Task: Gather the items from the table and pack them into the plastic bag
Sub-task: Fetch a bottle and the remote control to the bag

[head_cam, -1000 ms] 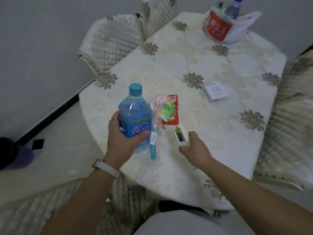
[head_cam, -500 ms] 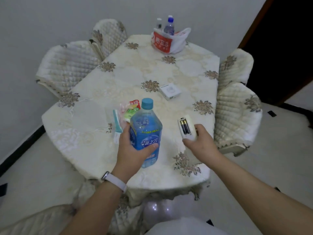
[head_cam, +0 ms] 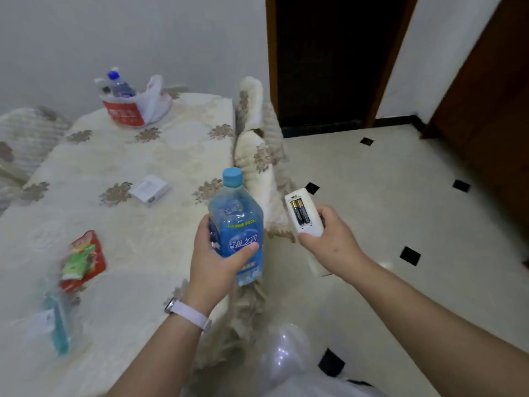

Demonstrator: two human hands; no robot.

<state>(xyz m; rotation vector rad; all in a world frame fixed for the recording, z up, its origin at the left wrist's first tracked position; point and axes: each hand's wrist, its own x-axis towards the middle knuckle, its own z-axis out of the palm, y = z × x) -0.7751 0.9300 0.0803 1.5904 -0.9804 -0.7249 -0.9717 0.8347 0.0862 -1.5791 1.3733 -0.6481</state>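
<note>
Plastic bag (head_cam: 151, 103) on floral-clothed table (head_cam: 137, 253); left grip (head_cam: 217, 262) holds bottle (head_cam: 236, 222), right grip (head_cam: 329, 242) remote (head_cam: 310, 217).

Forearms outstretched, left fingers (head_cam: 246, 250) curled round bottle (head_cam: 237, 222), right fingers (head_cam: 329, 217) curled round remote (head_cam: 310, 224)

Motion-blurred snack packet (head_cam: 83, 259) and teal toothbrush pack (head_cam: 58, 325), middle of remote (head_cam: 302, 213) hidden behind right hand (head_cam: 329, 242), bench (head_cam: 137, 242) cropped at left edge

Blue bottle (head_cam: 236, 224) upright and white remote (head_cam: 304, 222), batteries (head_cam: 298, 211) showing, held up; plastic bag (head_cam: 137, 108) sits at the far end of the worktop (head_cam: 143, 239).
</note>
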